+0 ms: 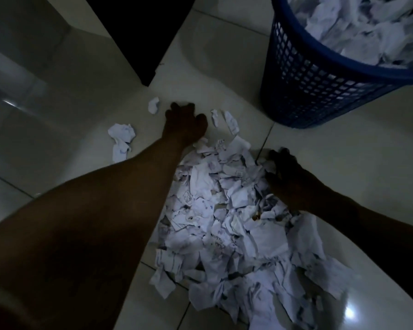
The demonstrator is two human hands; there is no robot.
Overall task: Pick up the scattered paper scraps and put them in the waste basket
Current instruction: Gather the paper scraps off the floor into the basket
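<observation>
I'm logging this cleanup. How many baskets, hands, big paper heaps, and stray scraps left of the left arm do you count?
Basket: 1
Hands: 2, left hand and right hand
Heap: 1
Stray scraps: 2, small scrap and crumpled scrap
Total: 6

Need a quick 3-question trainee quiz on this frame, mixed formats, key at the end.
1. True or false: the blue waste basket already holds paper.
2. Multiple choice: the main pile of scraps lies A) inside the basket, B) on the floor between the left hand and right hand, C) on a chair.
3. Fill in: the crumpled scrap lying apart from the pile is to the ___ of the left hand.

Key: 1 true; 2 B; 3 left.
</observation>
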